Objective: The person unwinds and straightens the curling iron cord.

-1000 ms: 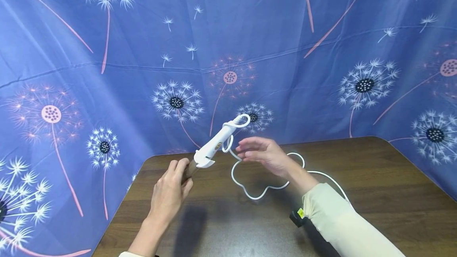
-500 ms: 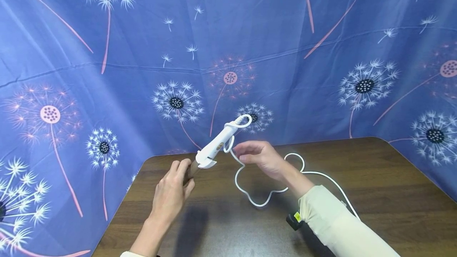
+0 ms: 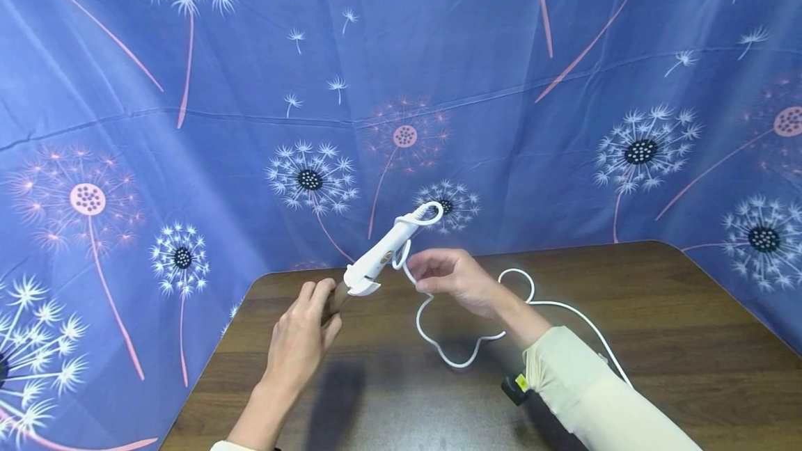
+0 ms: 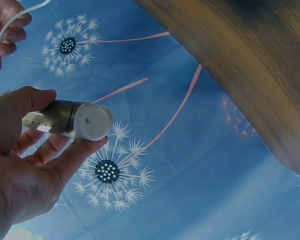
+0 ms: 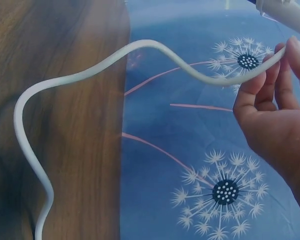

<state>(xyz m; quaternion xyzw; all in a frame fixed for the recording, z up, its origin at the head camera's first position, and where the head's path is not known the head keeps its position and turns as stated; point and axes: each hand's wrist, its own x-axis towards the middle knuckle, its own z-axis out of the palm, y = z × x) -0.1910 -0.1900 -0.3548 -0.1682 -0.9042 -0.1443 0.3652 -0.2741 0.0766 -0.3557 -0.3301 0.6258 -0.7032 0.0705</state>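
A curling iron with a white handle (image 3: 379,252) is held up over the table, tilted with its cord end away from me. My left hand (image 3: 297,339) grips its metal barrel (image 4: 55,115). In the left wrist view, thumb and fingers lie around the barrel beside its round white end cap (image 4: 93,122). From the far end, the white cord (image 3: 460,365) bends in a loop, passes around the handle and hangs in a smaller loop. My right hand (image 3: 460,280) pinches the cord just right of the handle; the right wrist view shows it between thumb and fingers.
The brown wooden table (image 3: 677,339) lies below both hands. More cord curves over it to the right, partly hidden by the right sleeve (image 3: 583,374). A blue cloth (image 3: 501,124) with dandelion prints hangs behind the table.
My right hand has moved slightly down and its fingers have closed on the cord. The hanging cord has shifted a little right and down. My left hand and the curling iron have barely moved.
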